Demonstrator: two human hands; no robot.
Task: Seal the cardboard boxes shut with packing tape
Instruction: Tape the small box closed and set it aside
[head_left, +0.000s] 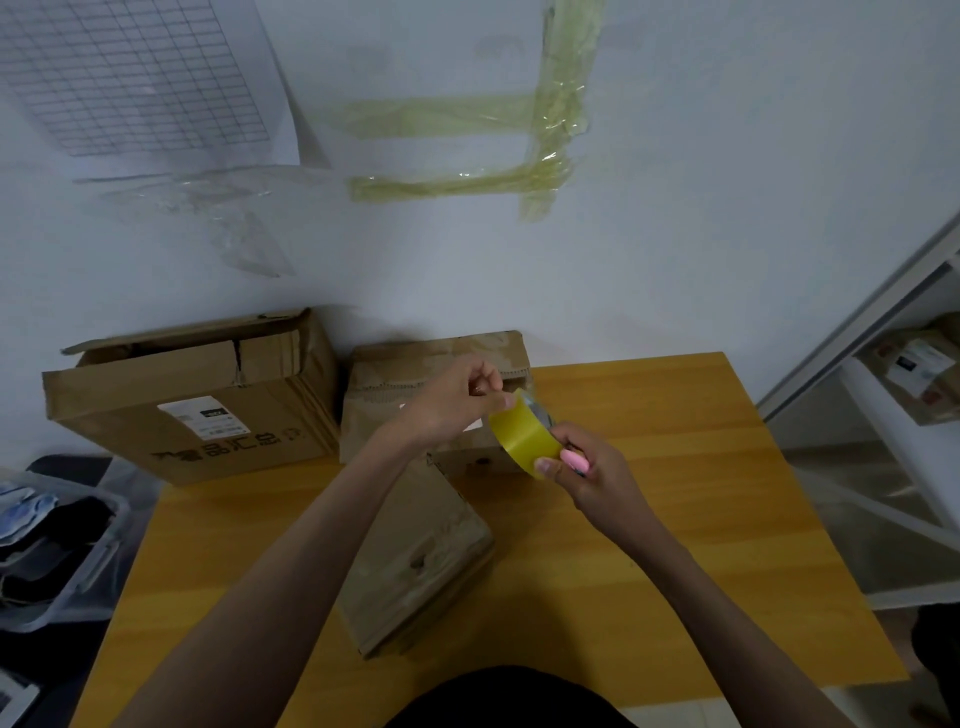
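Both hands pinch glossy yellow tape roll (524, 439): left hand (457, 400), right hand (592, 475).

A single head-worn wide-angle camera looks forward and steeply down, close above the wooden table (675, 519), facing the wall (675, 260) behind it.

Glossy yellow tape roll (524, 439), seemingly scuffed cardboard box (415, 561), wood-grain table (701, 519)
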